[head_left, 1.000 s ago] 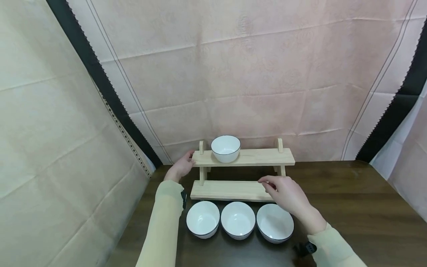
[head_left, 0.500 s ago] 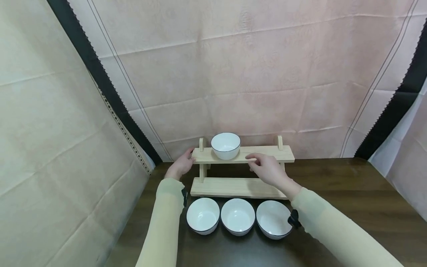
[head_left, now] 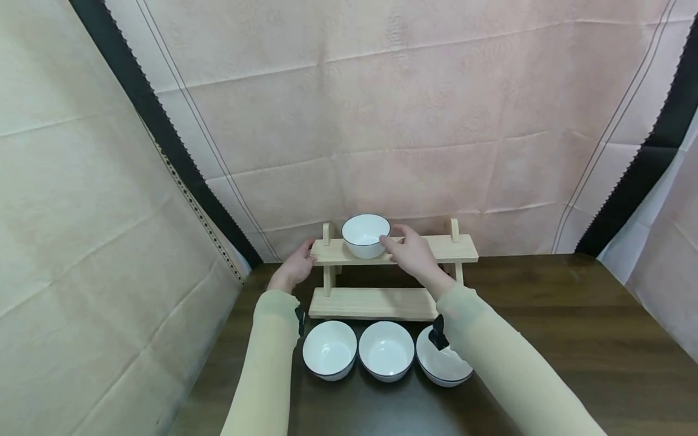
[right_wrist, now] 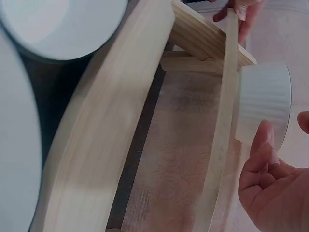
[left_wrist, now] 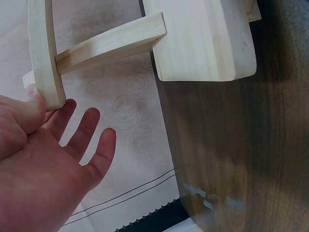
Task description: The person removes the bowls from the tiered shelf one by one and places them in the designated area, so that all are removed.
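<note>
A two-tier wooden shelf (head_left: 382, 304) stands on the table. My left hand (head_left: 294, 266) pinches the left end of its upper board, thumb on one face and index finger behind; the other fingers spread free in the left wrist view. A white bowl with a dark rim (head_left: 364, 242) sits upright on the left part of that board. Right beside this bowl is my right hand (head_left: 411, 253), thumb and index finger parted near its right side. In the right wrist view, the fingertips (right_wrist: 263, 133) overlap the bowl's wall (right_wrist: 263, 92), not wrapped round it.
In front of the shelf, three more white bowls stand in a row: left (head_left: 329, 351), middle (head_left: 386, 352) and right (head_left: 444, 366), the last partly under my right forearm. A pale cloth wall (head_left: 414, 121) rises behind the brown table (head_left: 545, 315).
My right hand has moved up and left, from above the right front bowl to the bowl on the upper board. The left hand stays at the board's end.
</note>
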Action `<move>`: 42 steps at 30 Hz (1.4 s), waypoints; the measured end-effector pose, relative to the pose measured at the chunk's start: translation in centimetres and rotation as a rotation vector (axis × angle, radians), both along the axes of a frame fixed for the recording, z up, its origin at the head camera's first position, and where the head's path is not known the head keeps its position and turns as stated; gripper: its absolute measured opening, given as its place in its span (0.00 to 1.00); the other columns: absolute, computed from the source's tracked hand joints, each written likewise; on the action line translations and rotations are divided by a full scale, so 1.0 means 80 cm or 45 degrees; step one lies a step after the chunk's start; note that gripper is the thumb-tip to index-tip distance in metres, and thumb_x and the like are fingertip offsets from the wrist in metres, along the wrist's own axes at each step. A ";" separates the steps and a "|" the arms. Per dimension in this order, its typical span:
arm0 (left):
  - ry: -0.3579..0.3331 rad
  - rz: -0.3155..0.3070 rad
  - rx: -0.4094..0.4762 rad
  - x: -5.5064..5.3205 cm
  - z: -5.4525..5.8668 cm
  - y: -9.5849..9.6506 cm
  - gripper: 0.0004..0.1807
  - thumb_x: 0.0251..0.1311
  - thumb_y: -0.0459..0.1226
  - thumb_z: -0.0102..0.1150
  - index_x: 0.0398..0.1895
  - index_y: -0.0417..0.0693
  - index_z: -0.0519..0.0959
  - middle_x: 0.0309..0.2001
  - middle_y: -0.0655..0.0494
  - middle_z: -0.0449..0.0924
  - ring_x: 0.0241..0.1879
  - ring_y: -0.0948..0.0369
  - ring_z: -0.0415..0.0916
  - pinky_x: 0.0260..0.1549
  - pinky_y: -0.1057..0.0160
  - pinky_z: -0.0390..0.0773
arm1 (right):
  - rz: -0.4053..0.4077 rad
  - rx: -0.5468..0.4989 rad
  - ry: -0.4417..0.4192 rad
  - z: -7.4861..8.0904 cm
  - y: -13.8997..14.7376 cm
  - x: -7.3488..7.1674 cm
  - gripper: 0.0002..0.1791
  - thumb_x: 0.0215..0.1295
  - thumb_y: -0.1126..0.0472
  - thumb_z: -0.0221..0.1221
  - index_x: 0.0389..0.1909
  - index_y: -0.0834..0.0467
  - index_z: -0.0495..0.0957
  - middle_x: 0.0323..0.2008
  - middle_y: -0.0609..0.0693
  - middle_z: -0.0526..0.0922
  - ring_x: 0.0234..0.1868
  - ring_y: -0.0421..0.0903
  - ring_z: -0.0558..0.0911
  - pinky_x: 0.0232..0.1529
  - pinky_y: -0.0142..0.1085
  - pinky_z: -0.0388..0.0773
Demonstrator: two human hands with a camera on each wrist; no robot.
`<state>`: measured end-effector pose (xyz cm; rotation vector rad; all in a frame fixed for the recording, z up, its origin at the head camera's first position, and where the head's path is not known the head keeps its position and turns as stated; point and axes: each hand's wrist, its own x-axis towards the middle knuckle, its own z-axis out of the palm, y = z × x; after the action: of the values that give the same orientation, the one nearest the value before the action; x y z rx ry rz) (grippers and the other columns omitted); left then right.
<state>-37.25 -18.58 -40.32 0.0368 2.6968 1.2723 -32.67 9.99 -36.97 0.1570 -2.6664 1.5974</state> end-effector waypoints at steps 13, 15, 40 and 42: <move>0.005 -0.002 0.000 -0.001 0.003 0.000 0.28 0.72 0.38 0.36 0.73 0.62 0.47 0.73 0.49 0.50 0.72 0.48 0.46 0.68 0.42 0.48 | -0.045 -0.136 -0.053 0.002 -0.018 -0.015 0.36 0.63 0.44 0.54 0.69 0.51 0.56 0.39 0.55 0.84 0.42 0.53 0.83 0.44 0.41 0.79; 0.003 0.003 0.004 -0.002 0.002 0.000 0.28 0.72 0.38 0.36 0.73 0.62 0.47 0.73 0.49 0.50 0.72 0.48 0.46 0.68 0.42 0.48 | -0.053 -0.158 -0.059 -0.001 -0.021 -0.017 0.35 0.64 0.46 0.53 0.69 0.51 0.55 0.38 0.54 0.84 0.41 0.53 0.84 0.43 0.41 0.79; -0.005 0.013 0.039 -0.001 -0.005 -0.004 0.29 0.72 0.40 0.35 0.74 0.64 0.44 0.74 0.49 0.47 0.73 0.48 0.43 0.68 0.43 0.47 | -0.105 -0.295 -0.077 -0.007 -0.022 -0.011 0.33 0.61 0.61 0.51 0.69 0.54 0.57 0.35 0.57 0.82 0.35 0.51 0.85 0.40 0.40 0.82; -0.003 0.009 0.038 0.000 -0.006 -0.004 0.29 0.72 0.40 0.35 0.74 0.64 0.43 0.74 0.48 0.47 0.73 0.48 0.43 0.68 0.43 0.47 | -0.114 -0.290 -0.077 -0.008 -0.022 -0.010 0.32 0.61 0.61 0.51 0.68 0.54 0.57 0.34 0.57 0.83 0.33 0.49 0.85 0.40 0.40 0.82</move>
<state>-37.22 -18.94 -40.82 0.0289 2.6784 1.3134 -33.48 8.26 -37.63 -0.0168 -2.4680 1.8876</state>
